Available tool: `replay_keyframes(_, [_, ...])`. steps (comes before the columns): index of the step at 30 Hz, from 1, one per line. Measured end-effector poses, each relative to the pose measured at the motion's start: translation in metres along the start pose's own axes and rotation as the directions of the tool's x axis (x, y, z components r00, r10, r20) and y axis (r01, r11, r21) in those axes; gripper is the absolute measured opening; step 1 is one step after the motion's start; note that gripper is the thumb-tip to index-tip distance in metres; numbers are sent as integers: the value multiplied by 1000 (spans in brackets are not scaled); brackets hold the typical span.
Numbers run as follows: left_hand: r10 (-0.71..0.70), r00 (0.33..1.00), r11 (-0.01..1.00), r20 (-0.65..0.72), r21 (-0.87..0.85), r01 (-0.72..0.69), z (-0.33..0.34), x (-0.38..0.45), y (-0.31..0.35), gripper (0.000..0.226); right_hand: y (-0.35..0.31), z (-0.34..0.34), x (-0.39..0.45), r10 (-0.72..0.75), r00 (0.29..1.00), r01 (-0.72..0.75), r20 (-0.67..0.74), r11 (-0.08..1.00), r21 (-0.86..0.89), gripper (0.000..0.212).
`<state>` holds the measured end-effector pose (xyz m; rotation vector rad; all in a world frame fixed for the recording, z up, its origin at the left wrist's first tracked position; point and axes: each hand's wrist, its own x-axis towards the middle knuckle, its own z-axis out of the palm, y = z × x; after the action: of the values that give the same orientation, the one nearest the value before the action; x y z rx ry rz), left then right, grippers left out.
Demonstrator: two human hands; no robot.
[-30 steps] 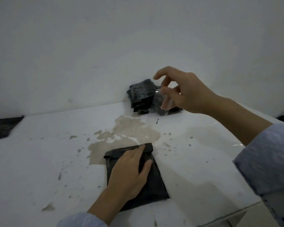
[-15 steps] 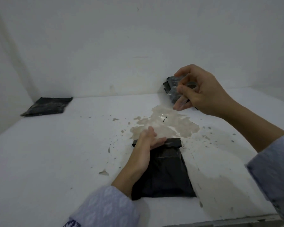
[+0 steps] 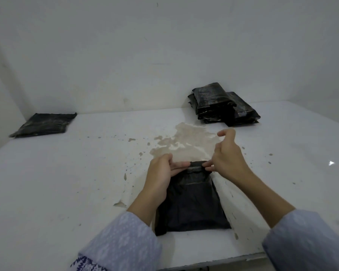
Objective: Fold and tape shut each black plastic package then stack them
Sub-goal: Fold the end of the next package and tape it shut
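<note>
A black plastic package lies flat on the white table in front of me, its far end folded over. My left hand pinches the left side of that folded end. My right hand holds the right side with its lower fingers, while thumb and forefinger are raised and appear to pinch a strip of clear tape, which is hard to see. A stack of taped black packages stands at the back right by the wall.
A flat pile of black plastic bags lies at the back left near the wall corner. A patch of peeled, brownish surface lies just beyond the package. The table's front edge runs close below my sleeves.
My right hand has come down from near the stack to the package's folded end. My left hand has shifted from pressing on the package to pinching the fold.
</note>
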<state>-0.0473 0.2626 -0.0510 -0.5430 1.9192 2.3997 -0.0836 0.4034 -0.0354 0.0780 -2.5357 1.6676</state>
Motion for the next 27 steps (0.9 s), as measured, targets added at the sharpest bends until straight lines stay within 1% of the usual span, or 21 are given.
replay_keyframes(1, [2,1000,1000,0,2,-2,-1,0,1,19,3,2,-2,14,1000,-14,-26,1000,-3,39])
replay_keyframes(3, [-3,1000,1000,13,2,3,-2,1,4,19,7,4,-5,-10,998,7,-67,999,-46,40])
replay_keyframes(5, [-6,1000,1000,28,3,5,-4,1,7,24,10,6,-9,-49,994,41,-96,996,-83,46])
replay_keyframes(7, [13,999,999,46,37,-14,-8,-1,13,24,12,8,-13,-61,991,49,-120,994,-97,51])
replay_keyframes(10, [121,992,973,36,192,-126,-20,2,22,16,12,10,-14,-58,990,47,-126,995,-89,51])
replay_keyframes(12, [221,975,911,18,354,-213,-32,6,26,17,12,11,-13,-65,989,53,-129,994,-95,48])
replay_keyframes(13, [247,969,877,25,418,-235,-38,7,29,19,13,12,-13,-71,989,56,-133,992,-109,46])
replay_keyframes(14, [252,967,852,44,465,-243,-42,7,31,21,14,13,-13,-79,988,62,-134,990,-129,45])
replay_keyframes(16, [218,973,825,82,518,-228,-47,7,32,23,17,17,-13,-97,986,75,-136,985,-156,40])
replay_keyframes(19, [177,980,814,85,548,-195,-52,12,27,26,21,19,-15,-110,985,88,-136,984,-155,31])
replay_keyframes(24, [188,981,836,39,518,-180,-60,25,12,25,26,18,-18,-74,990,59,-121,991,-121,36])
replay_keyframes(27, [189,982,853,7,494,-168,-63,32,6,26,28,17,-19,-33,991,27,-128,998,-49,35])
